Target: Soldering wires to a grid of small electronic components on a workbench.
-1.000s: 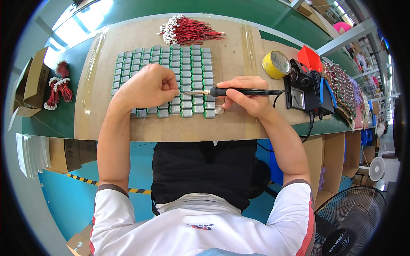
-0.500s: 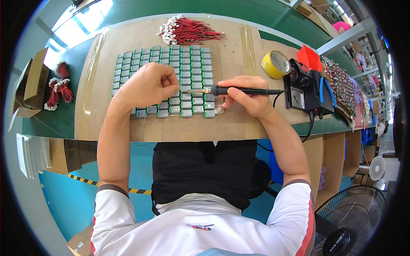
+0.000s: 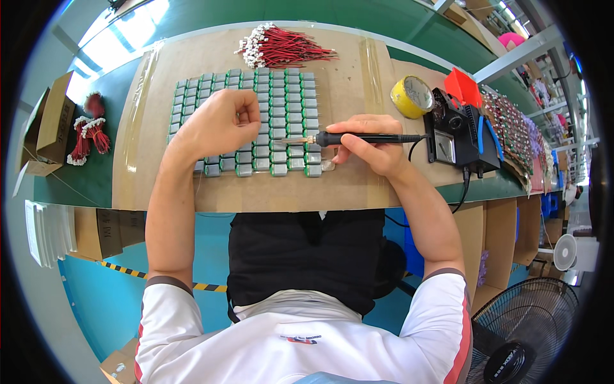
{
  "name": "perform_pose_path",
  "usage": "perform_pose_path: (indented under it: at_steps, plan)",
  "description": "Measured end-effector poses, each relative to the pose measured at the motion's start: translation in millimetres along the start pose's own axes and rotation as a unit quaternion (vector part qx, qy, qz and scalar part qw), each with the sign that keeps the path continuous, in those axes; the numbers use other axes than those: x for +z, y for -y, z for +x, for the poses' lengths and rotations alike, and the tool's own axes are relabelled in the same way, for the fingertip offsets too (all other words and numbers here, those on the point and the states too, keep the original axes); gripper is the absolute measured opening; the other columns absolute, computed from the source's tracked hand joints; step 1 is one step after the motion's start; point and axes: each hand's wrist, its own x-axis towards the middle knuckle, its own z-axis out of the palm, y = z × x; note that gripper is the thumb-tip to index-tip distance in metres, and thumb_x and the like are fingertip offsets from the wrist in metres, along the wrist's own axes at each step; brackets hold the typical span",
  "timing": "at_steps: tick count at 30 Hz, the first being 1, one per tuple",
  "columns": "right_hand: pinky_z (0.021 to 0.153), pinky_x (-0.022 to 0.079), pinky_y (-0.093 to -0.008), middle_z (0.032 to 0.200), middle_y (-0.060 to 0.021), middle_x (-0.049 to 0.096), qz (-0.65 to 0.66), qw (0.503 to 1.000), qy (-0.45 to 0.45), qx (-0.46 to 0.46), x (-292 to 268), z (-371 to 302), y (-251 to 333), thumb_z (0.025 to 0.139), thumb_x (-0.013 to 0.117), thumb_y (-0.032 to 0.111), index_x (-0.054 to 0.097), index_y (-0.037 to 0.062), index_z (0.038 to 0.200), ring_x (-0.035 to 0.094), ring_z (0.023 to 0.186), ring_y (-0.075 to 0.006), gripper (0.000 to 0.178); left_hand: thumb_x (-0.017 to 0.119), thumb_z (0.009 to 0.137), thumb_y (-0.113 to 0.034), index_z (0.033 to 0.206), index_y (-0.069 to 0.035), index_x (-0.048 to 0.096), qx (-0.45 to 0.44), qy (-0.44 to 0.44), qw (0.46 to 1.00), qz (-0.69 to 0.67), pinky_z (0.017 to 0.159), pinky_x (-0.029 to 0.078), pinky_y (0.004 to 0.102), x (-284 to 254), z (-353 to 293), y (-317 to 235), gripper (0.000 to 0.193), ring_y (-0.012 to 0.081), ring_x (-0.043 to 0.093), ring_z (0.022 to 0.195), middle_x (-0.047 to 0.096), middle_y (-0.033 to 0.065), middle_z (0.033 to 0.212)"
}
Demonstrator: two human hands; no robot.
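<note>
Rows of small grey blocks with green edges (image 3: 294,105) lie close together on the brown cardboard sheet (image 3: 348,195). My right hand (image 3: 377,150) grips a soldering iron (image 3: 364,137) by its black handle, and its metal tip points left over the lower rows. To the left of that tip, above the blocks, is my left hand (image 3: 220,121) with its fingers curled into a pinch. Whatever it pinches is too thin or hidden to make out. A thin strand hangs below its wrist. Several blocks are hidden beneath the left hand and forearm.
Red wires with white connectors (image 3: 288,48) are piled behind the blocks; smaller wire bundles (image 3: 89,134) lie left, beside an open carton (image 3: 54,125). At right stand a yellow tape roll (image 3: 411,97) and a black soldering station (image 3: 457,141) with a red box (image 3: 464,86).
My left hand has drawn slightly left and away from the iron's tip, its fingers still pinched. The right hand and the iron have barely moved.
</note>
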Motion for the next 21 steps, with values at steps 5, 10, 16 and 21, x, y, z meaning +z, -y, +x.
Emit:
perform_pose_path:
  at_steps: [5, 10, 16, 21]
  plan:
    - [0.058, 0.054, -0.0249, 0.075, -0.0114, 0.073, -0.004, 1.000, 0.009, 0.000, -0.4, 0.8, 0.7, 0.089, 0.065, -0.005, 0.076, -0.0066, 0.108, 0.071, 0.065, -0.0145, 0.021, 0.066, 0.073, -0.004, 0.073, 0.002, 0.064, 0.000, 0.073, 0.997, 0.025, 0.054, 0.047, 0.0301, 0.9, -4.1, -1.0, 0.006, 0.0125, 0.057, 0.056, 0.061, 0.0056, 0.060]
    - [0.058, 0.054, -0.0250, 0.076, -0.0119, 0.073, -0.010, 1.000, 0.021, -0.006, -1.4, 0.5, -1.3, 0.089, 0.065, -0.004, 0.076, -0.0065, 0.107, 0.071, 0.064, -0.0140, 0.021, 0.066, 0.070, -0.004, 0.069, 0.001, 0.064, 0.020, 0.081, 0.996, 0.039, 0.055, 0.048, 0.0305, 2.0, -4.4, -1.6, 0.005, 0.0135, 0.057, 0.056, 0.061, 0.0049, 0.060]
    - [0.058, 0.054, -0.0253, 0.078, -0.0126, 0.073, -0.008, 1.000, 0.028, 0.003, -1.9, -0.4, -1.5, 0.089, 0.065, -0.004, 0.076, -0.0069, 0.108, 0.071, 0.064, -0.0144, 0.022, 0.065, 0.070, -0.005, 0.068, 0.000, 0.064, 0.029, 0.080, 0.995, 0.044, 0.056, 0.048, 0.0311, 2.3, -4.5, -0.4, 0.006, 0.0142, 0.056, 0.055, 0.059, 0.0045, 0.059]
    - [0.058, 0.054, -0.0250, 0.078, -0.0125, 0.074, -0.009, 1.000, 0.027, 0.002, -0.5, 0.3, -0.7, 0.089, 0.064, -0.005, 0.076, -0.0070, 0.108, 0.071, 0.064, -0.0144, 0.022, 0.066, 0.071, -0.005, 0.068, 0.000, 0.064, 0.026, 0.081, 0.995, 0.053, 0.056, 0.049, 0.0315, 2.4, -3.7, 0.6, 0.006, 0.0145, 0.056, 0.055, 0.059, 0.0047, 0.059]
